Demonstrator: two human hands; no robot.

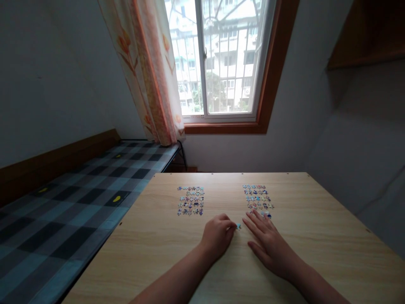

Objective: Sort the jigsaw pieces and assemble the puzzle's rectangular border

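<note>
Left hand: the left hand (218, 237) is near the middle of the table (152, 253), thumb and forefinger pinched together on the edge of a small light-blue puzzle piece (238, 226).
Light-blue piece: it shows just past those fingertips, between the two hands and nearer the viewer than both groups of pieces.
Right hand: the right hand (265, 240) is palm down with its fingers spread apart, holding nothing visible; its fingertips cover part of the nearest row on the right, and whether they touch those pieces cannot be told.
Left group of pieces: the left group (196, 204) has five short rows, well apart from the right one.
Right group of pieces: the right group (257, 198) also stands in rows, small and multicoloured.
Around the table: a bed (95, 190) with checked cover on the left, a patterned curtain (148, 76) and a window (232, 63) beyond.
</note>
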